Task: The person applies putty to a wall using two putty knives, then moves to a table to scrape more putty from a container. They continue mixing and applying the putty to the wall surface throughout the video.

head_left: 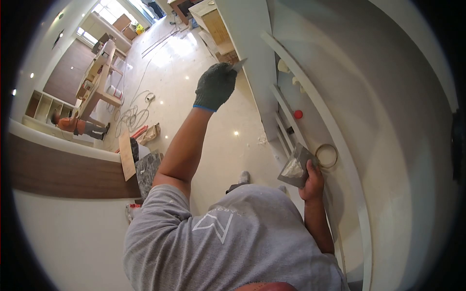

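My left hand (215,86), in a dark knit glove with a blue cuff, is raised and shut on a putty knife (238,64). The blade tip touches the edge of a white upright panel (252,53). Lower down, my bare right hand (312,182) grips a flat grey filler board (294,168) carrying a smear of white filler, held beside the white wall ledge (335,140). My grey T-shirt fills the bottom of the view.
A roll of tape (326,155) and a red cap (298,114) rest on the white ledges. Cables (132,116) coil on the glossy floor, near a wooden board (126,156) and a stone slab (147,170). A person in orange (73,125) crouches at far left.
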Available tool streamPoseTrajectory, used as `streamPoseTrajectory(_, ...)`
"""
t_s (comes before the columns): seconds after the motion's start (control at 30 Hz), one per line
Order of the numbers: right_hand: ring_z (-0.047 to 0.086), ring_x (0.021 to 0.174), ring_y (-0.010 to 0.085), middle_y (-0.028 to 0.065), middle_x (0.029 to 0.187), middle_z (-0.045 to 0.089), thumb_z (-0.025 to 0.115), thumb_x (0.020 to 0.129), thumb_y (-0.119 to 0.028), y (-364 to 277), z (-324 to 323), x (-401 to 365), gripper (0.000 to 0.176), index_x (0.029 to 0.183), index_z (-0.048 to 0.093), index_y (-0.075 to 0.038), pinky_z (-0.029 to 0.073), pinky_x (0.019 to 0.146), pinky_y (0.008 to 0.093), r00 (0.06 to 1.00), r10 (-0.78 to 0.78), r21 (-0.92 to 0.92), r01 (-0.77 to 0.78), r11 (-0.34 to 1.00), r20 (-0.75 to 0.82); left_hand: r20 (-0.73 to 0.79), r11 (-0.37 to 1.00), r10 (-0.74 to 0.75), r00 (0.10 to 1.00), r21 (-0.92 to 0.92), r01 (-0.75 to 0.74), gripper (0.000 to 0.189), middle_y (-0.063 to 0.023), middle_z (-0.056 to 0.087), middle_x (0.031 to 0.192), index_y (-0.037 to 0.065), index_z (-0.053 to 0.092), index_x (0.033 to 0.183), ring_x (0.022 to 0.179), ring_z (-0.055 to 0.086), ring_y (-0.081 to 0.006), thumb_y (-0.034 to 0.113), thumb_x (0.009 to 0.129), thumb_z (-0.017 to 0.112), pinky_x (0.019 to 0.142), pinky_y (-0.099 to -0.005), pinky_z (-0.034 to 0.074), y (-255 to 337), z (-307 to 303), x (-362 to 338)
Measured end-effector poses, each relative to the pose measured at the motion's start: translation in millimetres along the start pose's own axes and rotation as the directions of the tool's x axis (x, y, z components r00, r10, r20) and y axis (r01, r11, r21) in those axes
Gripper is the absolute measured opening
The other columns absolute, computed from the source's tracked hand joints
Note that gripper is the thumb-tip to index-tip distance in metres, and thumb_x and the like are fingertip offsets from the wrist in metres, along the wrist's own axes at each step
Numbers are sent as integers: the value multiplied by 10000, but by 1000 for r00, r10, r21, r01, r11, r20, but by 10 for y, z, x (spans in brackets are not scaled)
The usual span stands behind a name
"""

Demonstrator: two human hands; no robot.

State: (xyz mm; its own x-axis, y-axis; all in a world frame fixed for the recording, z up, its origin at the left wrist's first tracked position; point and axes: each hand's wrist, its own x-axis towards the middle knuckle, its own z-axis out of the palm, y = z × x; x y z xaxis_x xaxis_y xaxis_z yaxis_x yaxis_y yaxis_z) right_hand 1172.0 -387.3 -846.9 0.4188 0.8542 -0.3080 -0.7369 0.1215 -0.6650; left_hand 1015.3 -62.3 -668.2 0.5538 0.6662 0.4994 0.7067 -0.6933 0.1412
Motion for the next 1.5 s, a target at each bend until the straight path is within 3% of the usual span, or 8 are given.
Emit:
streamPoseTrajectory(0.13, 584, 1110, 196, 99, 1224, 598, 486, 1009, -298, -28, 31, -10, 408, 1285, 522, 0, 461, 957, 344, 998, 47, 2, -47, 999, -42, -148, 977, -98, 984, -204, 66, 238, -159, 666, 872, 37, 660, 917, 844, 644, -310, 262, 903, 586, 749, -400, 514, -2, -105, -100)
streamPoseTrajectory(0.3, 599, 1108, 219, 100, 1233, 601, 501, 998, -291, -27, 330, 53, 409, 1302, 514, -18, 473, 964, 371, 961, 225, 272, -263, 926, 163, 572, 206, -152, 806, -779, 592, 303, -28, 649, 970, 27, 584, 1139, 866, 607, -132, 170, 890, 679, 796, -287, 505, 164, -257, -746)
streamPoseTrajectory(0.53, 626, 1036, 188, 60, 1141, 632, 510, 993, -284, 252, 1072, 153, 347, 1248, 529, -50, 514, 905, 354, 920, 313, 217, -364, 906, 236, 935, -106, 31, 354, -350, 931, 359, -18, 637, 945, 21, 594, 1183, 780, 596, -95, 214, 893, 680, 686, -266, 519, -44, 82, -1754)
streamPoseTrajectory(0.63, 621, 1043, 160, 40, 1159, 629, 533, 986, -277, 437, 1107, 242, 338, 1258, 535, -75, 512, 896, 331, 934, 307, 190, -340, 921, 185, 903, 222, -175, 394, -353, 909, 357, -49, 648, 957, 13, 595, 1176, 805, 615, -125, 178, 873, 689, 710, -285, 528, -332, 44, -1813)
streamPoseTrajectory(0.67, 618, 1047, 159, 40, 1168, 626, 538, 985, -273, 413, 1217, 197, 340, 1259, 536, -73, 509, 899, 330, 958, 248, 162, -271, 949, 146, 875, 95, -193, 444, -434, 896, 373, -68, 659, 973, 10, 591, 1179, 826, 629, -151, 144, 848, 698, 731, -294, 532, -499, 49, -1897)
streamPoseTrajectory(1.27, 552, 1116, 162, 58, 1245, 587, 558, 984, -281, 644, 1405, 185, 392, 1292, 517, -42, 421, 975, 309, 997, -79, -341, 77, 937, 8, 645, 870, 9, 764, -382, 312, 287, -167, 691, 903, 17, 640, 1016, 833, 673, -277, 209, 811, 695, 769, -367, 518, -364, -481, -1427)
streamPoseTrajectory(1.37, 546, 1131, 168, 64, 1261, 580, 567, 978, -279, 532, 1345, 109, 417, 1309, 507, -33, 419, 984, 314, 998, -55, -171, 49, 984, -27, 531, 775, -233, 815, -404, 486, 267, -182, 676, 876, 23, 636, 968, 825, 665, -324, 229, 808, 695, 754, -390, 514, -385, -290, -1345)
streamPoseTrajectory(1.5, 531, 1150, 174, 71, 1286, 562, 569, 979, -251, 409, 1087, 83, 411, 1310, 509, -16, 410, 991, 313, 998, 25, -11, -26, 1000, -54, 283, 847, -154, 947, -456, 274, 239, -188, 650, 899, 29, 639, 944, 867, 636, -362, 247, 845, 658, 757, -403, 499, -540, 272, -1185)
